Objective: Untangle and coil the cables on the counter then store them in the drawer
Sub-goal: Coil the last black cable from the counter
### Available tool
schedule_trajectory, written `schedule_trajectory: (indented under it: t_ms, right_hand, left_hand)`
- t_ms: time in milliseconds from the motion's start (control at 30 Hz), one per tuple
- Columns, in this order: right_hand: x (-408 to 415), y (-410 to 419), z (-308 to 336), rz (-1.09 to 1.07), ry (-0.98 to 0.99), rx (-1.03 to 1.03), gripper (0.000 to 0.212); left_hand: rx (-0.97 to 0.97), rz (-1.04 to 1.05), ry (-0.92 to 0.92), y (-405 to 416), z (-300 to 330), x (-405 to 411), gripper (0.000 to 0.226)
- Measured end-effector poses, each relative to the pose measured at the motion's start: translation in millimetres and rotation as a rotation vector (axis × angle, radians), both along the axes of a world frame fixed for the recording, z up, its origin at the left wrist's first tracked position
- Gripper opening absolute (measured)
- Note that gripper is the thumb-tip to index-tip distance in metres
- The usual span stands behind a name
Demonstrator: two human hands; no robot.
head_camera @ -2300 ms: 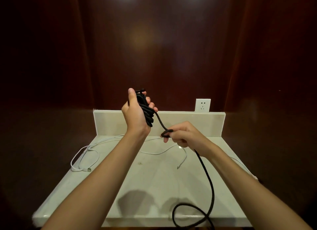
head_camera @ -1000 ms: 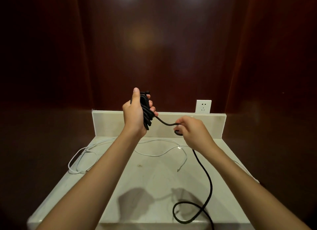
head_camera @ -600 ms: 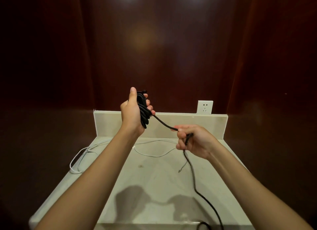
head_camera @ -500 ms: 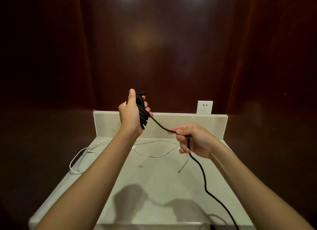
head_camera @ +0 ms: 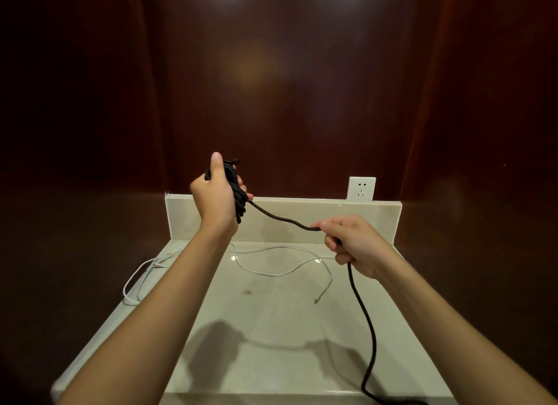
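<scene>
My left hand [head_camera: 216, 197] is raised above the back of the counter and grips a bundle of coiled black cable [head_camera: 237, 193]. A taut stretch of that black cable runs down and right to my right hand [head_camera: 351, 243], which grips it in a fist. From that fist the cable hangs down across the counter and off the front edge at the bottom right. A thin white cable [head_camera: 271, 271] lies loose on the pale counter [head_camera: 271, 329], looping off its left edge. No drawer is in view.
A low white backsplash [head_camera: 302, 211] closes the back of the counter, with a white wall socket [head_camera: 361, 189] above its right part. Dark wood panels surround the counter on three sides.
My right hand slid along the black cable, out to the right and slightly down, pulling the stretch between both hands straighter. The loop of black cable at the counter's front edge has been drawn out.
</scene>
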State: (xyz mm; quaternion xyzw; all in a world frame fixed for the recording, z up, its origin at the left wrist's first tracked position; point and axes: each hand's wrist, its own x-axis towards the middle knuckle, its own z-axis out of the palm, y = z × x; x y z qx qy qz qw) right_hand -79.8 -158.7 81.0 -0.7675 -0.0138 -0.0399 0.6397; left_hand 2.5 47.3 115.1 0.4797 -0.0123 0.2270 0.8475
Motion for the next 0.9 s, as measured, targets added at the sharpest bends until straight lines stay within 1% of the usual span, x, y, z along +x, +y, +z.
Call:
schedule_trajectory:
  t_ms: [100,167,233,333,433,533,600,667,700,800,900]
  right_hand:
    - [-2.3,-1.1,-1.7,0.035,-0.022,-0.125,0.025]
    - [-7.3,-5.4,0.5,0.131,-0.015,-0.164,0.025]
    - [-12.8,-10.7,4.7,0.242,-0.02,-0.229,0.024]
    - [-17.8,-10.3,11.7,0.361,-0.078,-0.357,0.018]
    - [-17.1,-7.2,16.7,0.38,-0.228,-0.441,0.025]
    - [-16.1,-2.9,18.4,0.44,-0.362,-0.422,0.022]
    - [-13.7,-1.1,19.9,0.398,-0.442,-0.414,0.017]
    - [-10.7,-1.3,23.4,0.318,-0.534,-0.439,0.015]
    - [-8.6,-2.0,24.9,0.276,-0.571,-0.45,0.015]
    - [-0.3,-3.4,23.1,0.122,-0.597,-0.434,0.019]
    - [8.2,-4.2,16.1,-0.007,-0.547,-0.366,0.015]
  left_hand:
    - [-0.019,-0.002,-0.016,1.6,-0.3,-0.8,0.044]
    - [-0.012,-0.006,-0.019,3.1,-1.1,-0.2,0.044]
    - [0.059,0.007,-0.051,4.6,-4.9,1.4,0.043]
    - [0.264,0.043,-0.132,4.5,-11.7,3.0,0.043]
    - [0.473,-0.045,-0.161,-4.3,-14.3,0.2,0.046]
    - [0.689,-0.161,-0.113,-14.1,-17.6,-5.8,0.051]
    - [0.841,-0.229,-0.025,-17.4,-20.7,-7.3,0.064]
    - [0.969,-0.347,0.071,-20.4,-25.9,-8.8,0.085]
    - [0.989,-0.457,0.123,-21.8,-28.0,-11.5,0.093]
    - [0.915,-0.859,0.259,-24.7,-29.3,-26.1,0.097]
    - [0.886,-1.141,0.242,-24.8,-25.1,-34.4,0.103]
